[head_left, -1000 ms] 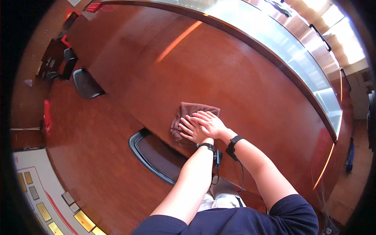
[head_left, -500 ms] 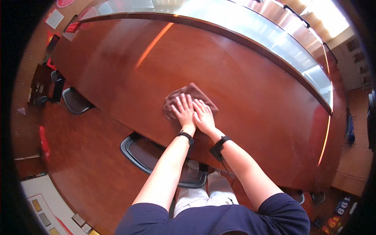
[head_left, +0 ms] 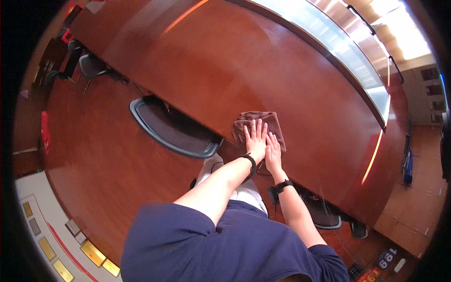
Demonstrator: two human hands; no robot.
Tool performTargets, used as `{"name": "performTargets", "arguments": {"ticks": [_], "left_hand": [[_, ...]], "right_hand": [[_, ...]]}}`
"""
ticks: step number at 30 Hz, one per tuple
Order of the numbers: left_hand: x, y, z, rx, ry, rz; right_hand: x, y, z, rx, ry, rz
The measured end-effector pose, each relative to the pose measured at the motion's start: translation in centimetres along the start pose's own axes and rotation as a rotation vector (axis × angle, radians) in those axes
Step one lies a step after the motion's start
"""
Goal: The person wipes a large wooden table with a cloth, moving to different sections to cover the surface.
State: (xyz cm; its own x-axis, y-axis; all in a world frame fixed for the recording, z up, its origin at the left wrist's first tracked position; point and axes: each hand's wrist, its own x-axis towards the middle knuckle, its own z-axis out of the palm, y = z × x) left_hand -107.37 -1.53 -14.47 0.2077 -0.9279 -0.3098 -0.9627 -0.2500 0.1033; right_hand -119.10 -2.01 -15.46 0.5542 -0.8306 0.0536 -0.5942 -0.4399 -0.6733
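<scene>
A brown cloth (head_left: 270,120) lies folded on the reddish-brown tabletop (head_left: 202,70), close to the table's near edge. My left hand (head_left: 256,142) presses flat on the cloth with its fingers spread. Just to its right, my right hand (head_left: 273,154) rests against it, fingers stretched out and lying on the cloth's near right part. The two hands touch along their sides. Neither hand grips the cloth; both palms face down, and part of the cloth is hidden under them. Each wrist wears a black band.
A dark-seated chair (head_left: 174,127) stands against the table's near edge, left of my arms. Another chair (head_left: 324,214) is tucked under at the right. A raised panel with a pale, shiny surface (head_left: 338,47) runs along the table's far side. A further chair (head_left: 92,66) stands at far left.
Both hands and the cloth have slid to the right and toward the table's near edge. The head view has turned, so the table runs more diagonally.
</scene>
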Motion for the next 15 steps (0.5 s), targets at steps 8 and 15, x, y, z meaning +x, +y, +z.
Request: {"name": "performTargets", "arguments": {"ticks": [8,15], "left_hand": [[1.0,-8.4,-2.1,-0.408,0.534,0.1],[2.5,-22.9,1.5,-0.602,1.17,-1.07]], "right_hand": [[1.4,-2.3,-1.6,-0.101,0.122,-0.167],[3.9,-2.9,1.7,-0.557,-0.078,0.002]]}}
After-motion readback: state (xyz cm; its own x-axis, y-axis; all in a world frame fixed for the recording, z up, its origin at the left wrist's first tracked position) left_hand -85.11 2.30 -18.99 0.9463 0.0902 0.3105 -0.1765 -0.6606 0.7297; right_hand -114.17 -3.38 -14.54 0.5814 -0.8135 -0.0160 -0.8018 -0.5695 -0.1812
